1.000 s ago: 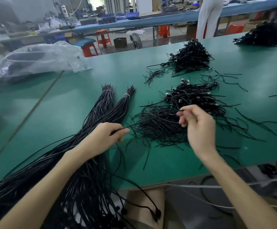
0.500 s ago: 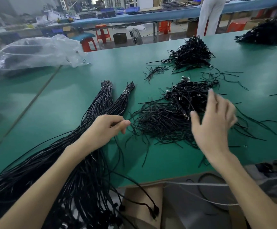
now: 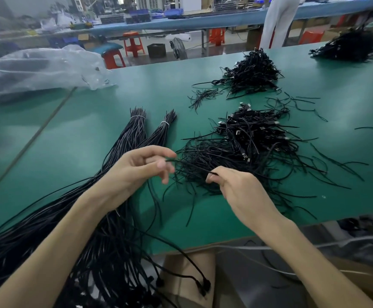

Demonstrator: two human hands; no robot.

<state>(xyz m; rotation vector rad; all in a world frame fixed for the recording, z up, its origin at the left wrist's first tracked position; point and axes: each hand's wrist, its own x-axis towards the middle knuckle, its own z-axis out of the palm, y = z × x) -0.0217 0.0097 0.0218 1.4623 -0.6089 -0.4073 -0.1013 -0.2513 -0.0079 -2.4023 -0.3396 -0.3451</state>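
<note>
Moved: my right hand (image 3: 236, 187), back from the pile (image 3: 248, 141) to centre frame.
Right hand: pinches a black tie (image 3: 190, 166).
Left hand (image 3: 136, 170): half-curled at its tip; grip unclear.

black cables (image 3: 123, 196), green table (image 3: 70, 147), orange stools (image 3: 133, 43)

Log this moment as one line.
right hand: pinches thin black strip | left hand: curled at strip's other end, grip unclear | green table: strip pile
</note>
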